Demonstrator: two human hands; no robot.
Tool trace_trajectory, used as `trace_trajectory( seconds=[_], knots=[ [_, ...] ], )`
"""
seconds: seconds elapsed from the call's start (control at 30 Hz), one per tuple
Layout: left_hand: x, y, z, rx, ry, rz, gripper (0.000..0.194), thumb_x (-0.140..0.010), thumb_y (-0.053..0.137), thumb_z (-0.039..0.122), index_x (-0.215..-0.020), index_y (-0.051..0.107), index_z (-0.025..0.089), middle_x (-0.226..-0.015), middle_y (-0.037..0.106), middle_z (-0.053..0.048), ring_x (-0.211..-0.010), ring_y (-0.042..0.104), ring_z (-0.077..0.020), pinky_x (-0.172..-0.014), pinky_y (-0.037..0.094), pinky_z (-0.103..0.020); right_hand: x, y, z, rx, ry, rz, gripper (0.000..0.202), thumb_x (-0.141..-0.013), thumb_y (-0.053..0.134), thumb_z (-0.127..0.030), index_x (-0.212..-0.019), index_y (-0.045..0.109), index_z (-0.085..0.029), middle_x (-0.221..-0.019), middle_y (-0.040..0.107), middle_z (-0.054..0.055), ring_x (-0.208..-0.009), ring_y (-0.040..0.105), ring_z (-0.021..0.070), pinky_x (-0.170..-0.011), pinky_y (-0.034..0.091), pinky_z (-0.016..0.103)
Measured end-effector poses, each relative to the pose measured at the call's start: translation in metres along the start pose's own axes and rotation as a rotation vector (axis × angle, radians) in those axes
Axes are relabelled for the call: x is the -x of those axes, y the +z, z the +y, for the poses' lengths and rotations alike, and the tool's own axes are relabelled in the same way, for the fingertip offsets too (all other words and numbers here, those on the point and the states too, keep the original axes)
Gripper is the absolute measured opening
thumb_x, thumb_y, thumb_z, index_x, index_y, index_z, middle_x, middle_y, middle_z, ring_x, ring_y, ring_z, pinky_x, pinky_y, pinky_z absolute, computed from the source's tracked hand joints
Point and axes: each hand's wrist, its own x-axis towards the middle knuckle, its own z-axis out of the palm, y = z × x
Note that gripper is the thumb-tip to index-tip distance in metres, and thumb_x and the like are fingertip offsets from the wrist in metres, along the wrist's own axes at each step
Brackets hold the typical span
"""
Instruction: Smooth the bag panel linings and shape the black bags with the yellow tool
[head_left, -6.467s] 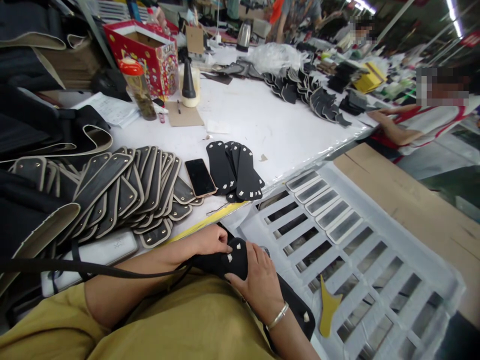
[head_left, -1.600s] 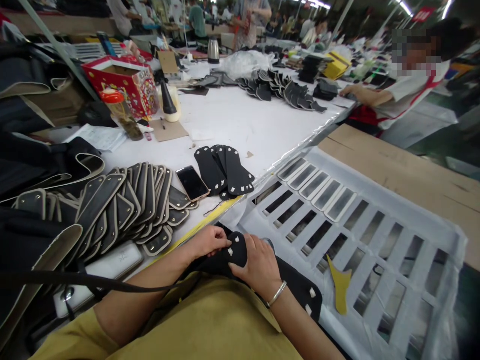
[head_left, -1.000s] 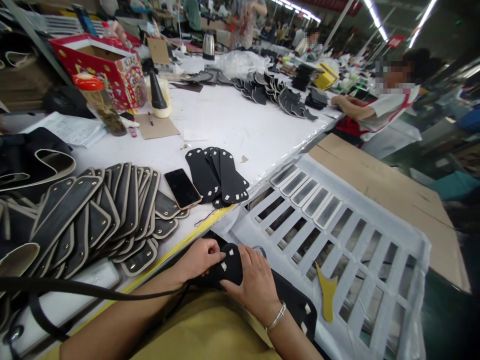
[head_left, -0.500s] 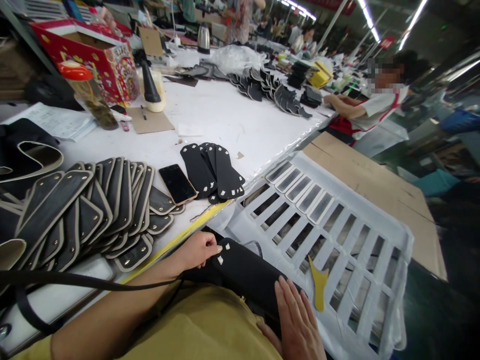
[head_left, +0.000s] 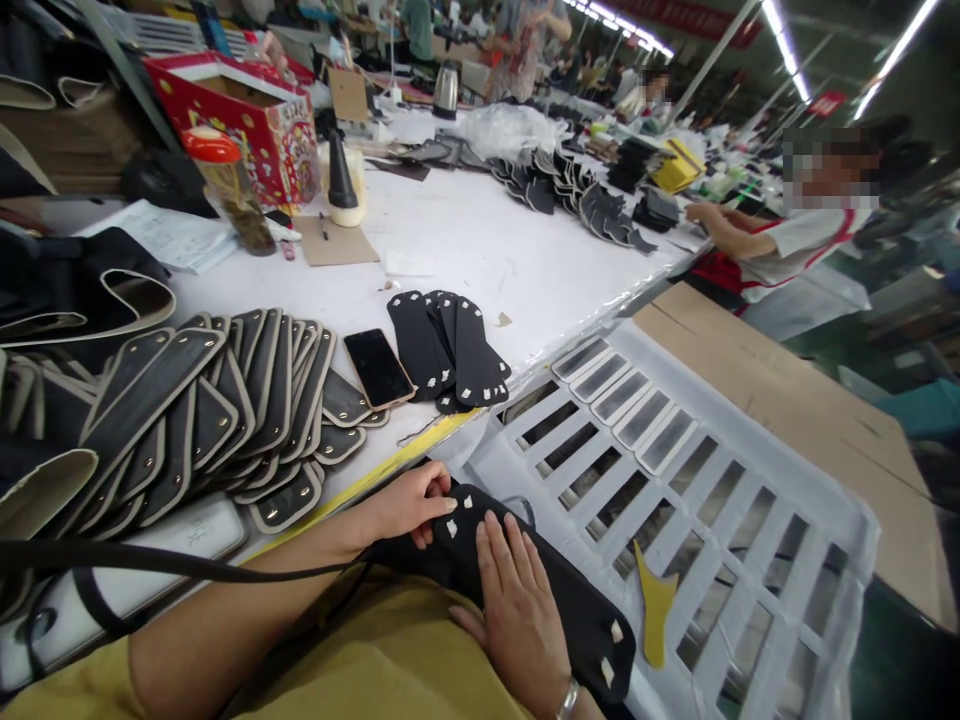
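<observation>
A black panel with rounded ends lies across my lap, with small white patches near both ends. My left hand is closed at the panel's upper left end, thumb and fingers pinched beside the white patches. Flat on the middle of the panel rests my right hand, its fingers stretched out. Just past the table edge, a few similar black panels with white patches lie fanned out. A phone sits beside them, next to a heap of dark straps with pale edging and metal studs.
A grey slatted plastic crate stands to the right, with a yellow forked piece on it. Behind it is a cardboard sheet. On the table are a red-lidded bottle and a red box. A co-worker sits at the far right.
My right hand has slid left and up along the panel, from its lower right part to its middle, uncovering the patches at the far end. My left hand keeps its place at the upper end.
</observation>
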Motion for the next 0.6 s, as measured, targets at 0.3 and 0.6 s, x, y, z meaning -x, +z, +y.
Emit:
trace_trajectory(
  seconds=[0.3,0.6],
  knots=[
    [-0.006,-0.016,-0.002,0.057,0.009,-0.243,0.051,-0.082,0.052,0.031,-0.131,0.044,0.019,-0.064,0.051,0.004,-0.045,0.059,-0.0112,-0.041,0.051,-0.021,-0.016,0.002,-0.008,0.046,-0.020,0.034,0.069,-0.080,0.057,-0.053,-0.134,0.042,-0.013,-0.143,0.037,0.010,-0.132,0.028,0.0342,-0.103,0.028,0.045],
    [-0.008,0.000,-0.003,-0.071,0.017,-0.053,0.048,-0.076,0.053,0.020,-0.124,0.053,0.018,-0.058,0.051,0.004,-0.035,0.048,-0.0083,-0.032,0.037,-0.016,-0.025,0.001,-0.007,0.082,-0.057,0.107,0.063,-0.083,0.050,-0.055,-0.126,0.051,-0.009,-0.134,0.048,0.013,-0.124,0.041,0.0316,-0.102,0.028,0.043]
  ],
)
